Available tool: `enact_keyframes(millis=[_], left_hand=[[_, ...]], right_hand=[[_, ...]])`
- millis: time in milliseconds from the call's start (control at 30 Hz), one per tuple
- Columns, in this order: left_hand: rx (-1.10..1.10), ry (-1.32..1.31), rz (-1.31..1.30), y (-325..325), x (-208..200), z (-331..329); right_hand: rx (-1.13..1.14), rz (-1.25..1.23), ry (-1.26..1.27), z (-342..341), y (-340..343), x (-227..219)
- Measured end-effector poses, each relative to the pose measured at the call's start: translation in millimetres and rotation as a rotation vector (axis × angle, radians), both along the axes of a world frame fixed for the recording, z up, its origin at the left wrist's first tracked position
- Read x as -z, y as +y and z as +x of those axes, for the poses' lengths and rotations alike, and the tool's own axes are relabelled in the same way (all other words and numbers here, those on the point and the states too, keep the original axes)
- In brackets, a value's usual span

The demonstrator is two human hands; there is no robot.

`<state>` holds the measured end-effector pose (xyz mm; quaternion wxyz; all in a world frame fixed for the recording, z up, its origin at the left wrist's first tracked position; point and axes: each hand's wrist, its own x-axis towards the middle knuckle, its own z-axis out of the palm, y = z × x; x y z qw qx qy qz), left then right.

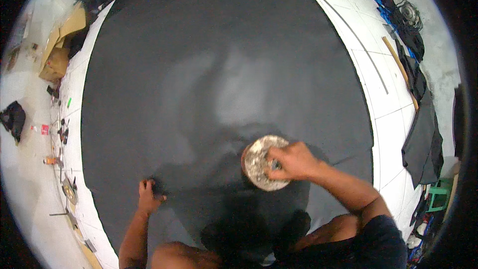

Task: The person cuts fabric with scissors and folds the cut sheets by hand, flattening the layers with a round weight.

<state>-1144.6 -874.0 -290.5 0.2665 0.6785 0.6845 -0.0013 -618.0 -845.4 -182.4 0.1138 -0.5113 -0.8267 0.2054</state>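
A large black sheet (164,84), with a dull sheen near its middle, is spread over the white tiled floor. On it, right of centre, is a round, thick disc (259,174) with a mottled whitish-brown top and a reddish-brown side. My right hand (294,162) is closed around a small grip at the middle of that disc; the fingers cover most of the grip. To the left, my left hand (148,197) rests on the sheet, fingers a little bent and thumb held apart, holding nothing.
Along the left wall lie small tools, an orange bottle (51,160) and a cardboard box (55,64). At the right, a long thin strip (361,40) lies on white tiles, beside a wooden stick (398,69), dark cloth (423,144) and a green stool (439,195).
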Motion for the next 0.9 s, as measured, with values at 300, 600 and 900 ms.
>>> enact_keyframes(millis=[300, 600, 900], left_hand=[[0.142, 0.462, -0.674, 71, -65, 113], [0.542, -0.206, -0.623, 14, -436, 359], [1.022, -0.006, -0.846, -22, -577, 461]], right_hand=[[0.003, -0.28, 0.088, 17, -9, -26], [0.692, -0.747, 0.377, 12, -116, -351], [0.312, -0.358, 0.508, 7, -111, -606]])
